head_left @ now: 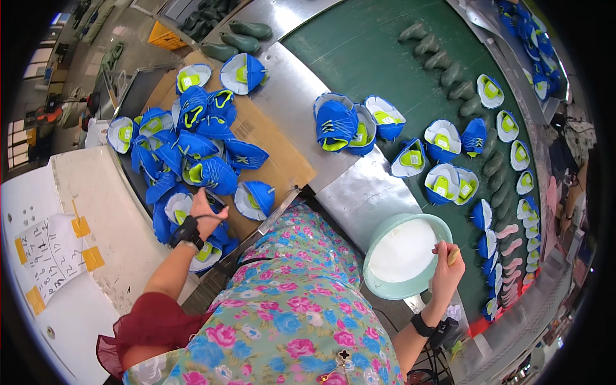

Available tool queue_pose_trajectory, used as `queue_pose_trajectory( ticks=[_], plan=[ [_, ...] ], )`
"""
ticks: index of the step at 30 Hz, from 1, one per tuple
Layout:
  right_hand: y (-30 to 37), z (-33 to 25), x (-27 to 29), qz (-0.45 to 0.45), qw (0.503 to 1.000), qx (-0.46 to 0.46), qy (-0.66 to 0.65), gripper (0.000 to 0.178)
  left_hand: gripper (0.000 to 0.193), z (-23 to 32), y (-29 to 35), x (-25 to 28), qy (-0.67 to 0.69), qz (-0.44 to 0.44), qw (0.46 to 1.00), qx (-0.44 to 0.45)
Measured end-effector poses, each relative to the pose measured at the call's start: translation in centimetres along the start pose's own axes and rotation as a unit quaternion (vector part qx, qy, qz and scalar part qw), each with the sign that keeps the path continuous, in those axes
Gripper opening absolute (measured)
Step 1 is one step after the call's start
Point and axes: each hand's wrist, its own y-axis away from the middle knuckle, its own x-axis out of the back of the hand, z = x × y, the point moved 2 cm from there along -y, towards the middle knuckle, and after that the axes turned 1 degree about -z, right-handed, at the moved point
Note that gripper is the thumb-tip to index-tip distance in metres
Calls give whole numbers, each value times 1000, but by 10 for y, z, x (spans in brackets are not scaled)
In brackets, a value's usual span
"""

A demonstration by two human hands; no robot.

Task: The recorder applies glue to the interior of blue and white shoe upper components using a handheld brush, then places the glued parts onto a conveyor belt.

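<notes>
My left hand (206,217) reaches over the near edge of a heap of blue shoe uppers (204,146) with lime-green linings. Its thumb and fingers are apart beside a shoe upper with a white underside (179,206); I see nothing held in it. At the right rim of a pale green bowl (377,276), my right hand (444,268) is closed around a light wooden handle (453,256). The handle's other end is hidden, so I cannot tell what tool it is. White material (403,250) fills much of the bowl.
The heap lies on brown cardboard (276,151). Right of it, a metal ledge (359,186) borders a green conveyor belt (346,45) bearing more uppers (443,140) and rows of dark shoe lasts (452,74). More lasts (240,43) lie at the far left. A white surface (96,212) holds a taped paper.
</notes>
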Motion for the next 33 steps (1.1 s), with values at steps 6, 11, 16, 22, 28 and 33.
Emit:
queue_pose_trajectory(
  ticks=[6, 11, 16, 22, 28, 33],
  plan=[
    [-13, -8, -16, -19, 999, 19, -20, 25, 74, 131, -81, 42, 238, 107, 965, 2],
    [-32, -35, -30, -44, 997, 61, 35, 25, 71, 221, -195, -2, -13, -117, 993, -10],
    [-30, -39, -29, -35, 997, 57, 32, 24, 81, 182, -228, -130, -42, -133, 990, 4],
    [-16, -14, -12, -10, 1000, -14, 24, 23, 96, 175, -176, -149, -80, -55, 995, -27],
    [-14, -9, -7, 0, 999, -22, 36, 24, 90, 175, -172, -161, -40, -19, 998, 48],
    [-13, -9, -6, 0, 999, -22, 49, 24, 87, 177, -172, -158, -35, -37, 994, 98]
  ],
)
